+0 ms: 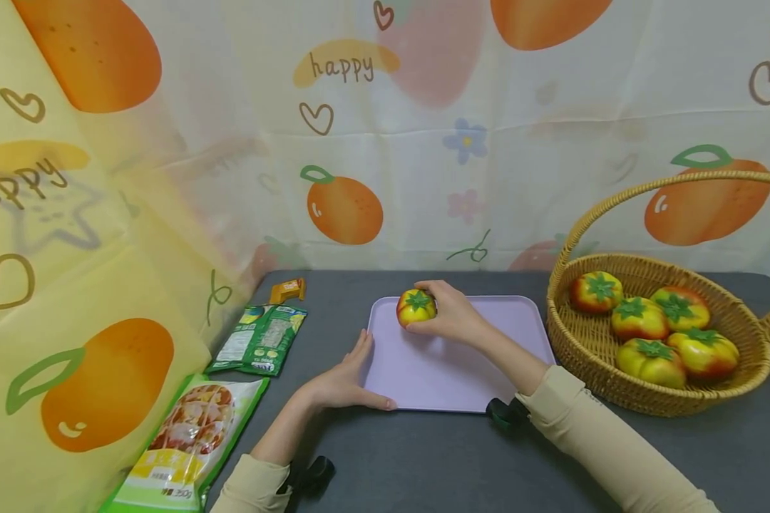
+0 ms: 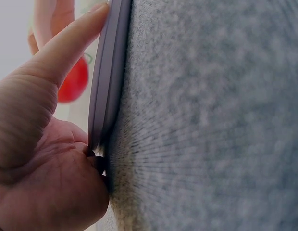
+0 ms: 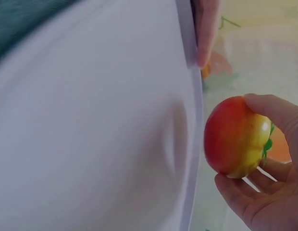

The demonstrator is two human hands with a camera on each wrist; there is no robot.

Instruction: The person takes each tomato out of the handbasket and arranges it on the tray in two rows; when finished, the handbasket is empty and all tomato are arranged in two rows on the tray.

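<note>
"Where was the fruit [image 1: 416, 308]?"
"Near the frame's centre, above the tray [image 1: 449, 377], pinched between the right hand's [image 1: 452, 313] thumb and fingers."
"And the left hand [image 1: 343, 381]?"
"Fingers extended, touching the tray's lower-left corner."
"What suited the step?"
"Probably a slow, level lowering, leaves up, the left hand steadying the tray against sliding."
</note>
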